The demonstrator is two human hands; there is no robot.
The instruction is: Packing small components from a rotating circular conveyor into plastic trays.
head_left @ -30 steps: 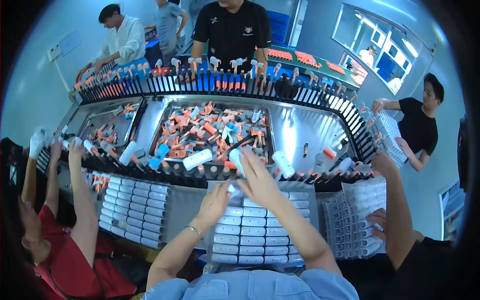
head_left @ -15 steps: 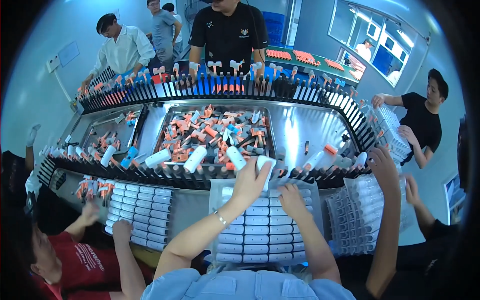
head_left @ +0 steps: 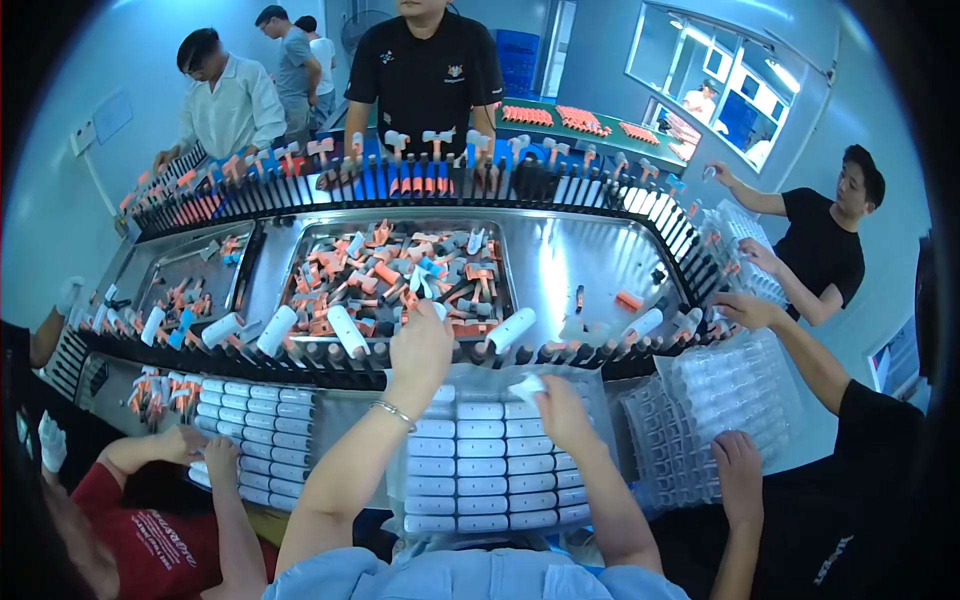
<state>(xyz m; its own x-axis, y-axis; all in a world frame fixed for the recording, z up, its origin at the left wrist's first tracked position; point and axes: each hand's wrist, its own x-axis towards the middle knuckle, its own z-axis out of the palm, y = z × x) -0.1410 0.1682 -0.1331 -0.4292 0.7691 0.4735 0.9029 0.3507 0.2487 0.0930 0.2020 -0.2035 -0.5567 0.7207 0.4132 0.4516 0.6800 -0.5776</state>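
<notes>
My left hand (head_left: 420, 348) reaches over the front row of black posts (head_left: 320, 355). Its fingers are closed at a white rounded shell (head_left: 438, 311), of which only an edge shows. To its right another white shell (head_left: 512, 330) leans on the posts; more, such as a tilted one (head_left: 347, 331), stand to its left. My right hand (head_left: 566, 412) pinches a white shell (head_left: 526, 388), blurred, above the far part of a clear tray. Rows of white shells (head_left: 480, 467) fill that tray in front of me.
Beyond the posts, a metal tray (head_left: 508, 270) holds many orange, grey and black parts. Stacked clear trays (head_left: 700, 420) stand on the right, another shell-filled tray (head_left: 255, 430) on the left. Co-workers' hands work on both sides; a person (head_left: 425, 80) stands opposite.
My left hand has left a white shell on the posts and shifted left to another. My right hand has lifted a white shell off the tray. The whole view has swung slightly right.
</notes>
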